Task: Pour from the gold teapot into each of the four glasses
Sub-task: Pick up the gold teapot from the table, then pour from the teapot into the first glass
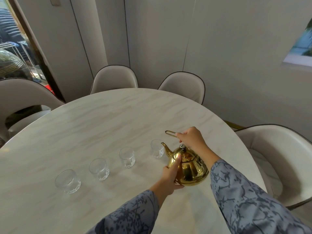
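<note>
A shiny gold teapot [190, 168] stands on the pale marble table [104, 119], its spout pointing left toward the nearest glass. My right hand [190, 139] is closed around the teapot's thin wire handle above the lid. My left hand [170, 174] presses against the pot's left side, thumb up on its shoulder. Clear cut glasses stand in a slanting row to the left: one by the spout [157, 148], a second [127, 157], a third [99, 168] and the closest, leftmost one [67, 181]. All look empty.
Cream padded chairs ring the table: two at the far side [114, 78] [184, 85], one at the left [22, 95], one at the right [276, 159]. Grey wall panels stand behind. The table's right edge runs close to the teapot.
</note>
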### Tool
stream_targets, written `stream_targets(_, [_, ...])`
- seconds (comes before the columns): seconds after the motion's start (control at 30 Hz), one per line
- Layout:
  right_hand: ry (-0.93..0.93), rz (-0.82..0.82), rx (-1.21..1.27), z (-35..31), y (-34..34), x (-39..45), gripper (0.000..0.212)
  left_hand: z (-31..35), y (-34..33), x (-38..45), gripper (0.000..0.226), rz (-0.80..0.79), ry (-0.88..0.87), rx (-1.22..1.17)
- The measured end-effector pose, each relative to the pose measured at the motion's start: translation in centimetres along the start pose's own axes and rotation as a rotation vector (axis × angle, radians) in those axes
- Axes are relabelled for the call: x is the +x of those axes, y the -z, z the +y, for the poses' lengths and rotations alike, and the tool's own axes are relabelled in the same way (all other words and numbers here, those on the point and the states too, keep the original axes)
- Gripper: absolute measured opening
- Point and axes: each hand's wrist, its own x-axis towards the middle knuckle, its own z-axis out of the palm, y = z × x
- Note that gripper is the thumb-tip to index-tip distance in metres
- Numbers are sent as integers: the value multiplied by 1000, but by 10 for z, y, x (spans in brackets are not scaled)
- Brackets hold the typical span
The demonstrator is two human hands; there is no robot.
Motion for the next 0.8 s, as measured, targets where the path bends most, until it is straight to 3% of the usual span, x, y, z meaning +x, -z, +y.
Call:
stream_targets(0.1, [-29,-12,-42,-6,-4,9,30,4,0,7,100,-15,29,-39])
stream_targets(0.47, [-98,-30,-189,-22,-14,39,31,22,-5,-5,98,-104,109,-112])
stream_targets(0.8, [-86,-40,-259,-38,-10,40,19,33,-13,-23,99,-147,166,-192])
